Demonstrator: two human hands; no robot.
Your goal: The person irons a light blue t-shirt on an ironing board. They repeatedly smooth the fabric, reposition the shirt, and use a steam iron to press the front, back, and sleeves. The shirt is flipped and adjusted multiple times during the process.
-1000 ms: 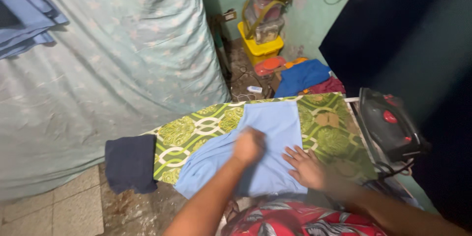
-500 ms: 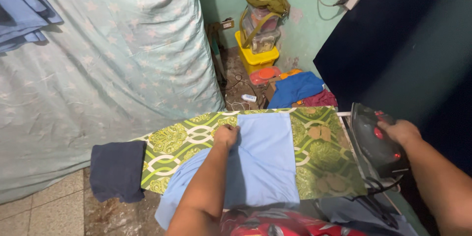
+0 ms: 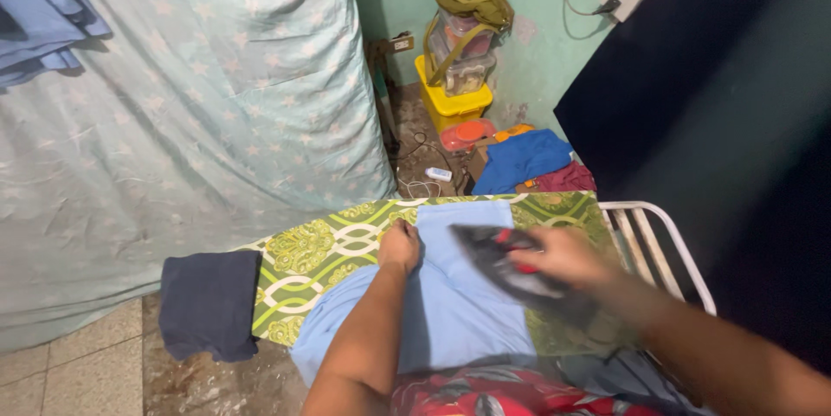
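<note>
My left hand (image 3: 399, 245) is closed in a fist on the far left edge of the soft light blue cloth (image 3: 467, 295), pinching it and holding it flat; the cloth lies on the long bench (image 3: 303, 251) with the green and white patterned cover, and its near end hangs off toward me; my right hand (image 3: 563, 256) has its grip wrapped tight around the handle of the black iron with red buttons (image 3: 511, 269); the iron is over the right side of the blue cloth, but it looks blurry, so I cannot tell if it is touching the cloth or just above it; the white metal rack (image 3: 662, 247) at the right end of the bench has nothing on it; a dark blue folded cloth (image 3: 208, 303) hangs off the left end.

I think things could go wrong here; the iron is near my left fist, so if it slides too far left it could burn my fingers; if it sits in one spot too long it could scorch the blue cloth; if my left hand lets go, the cloth could bunch up and get new creases.
</note>
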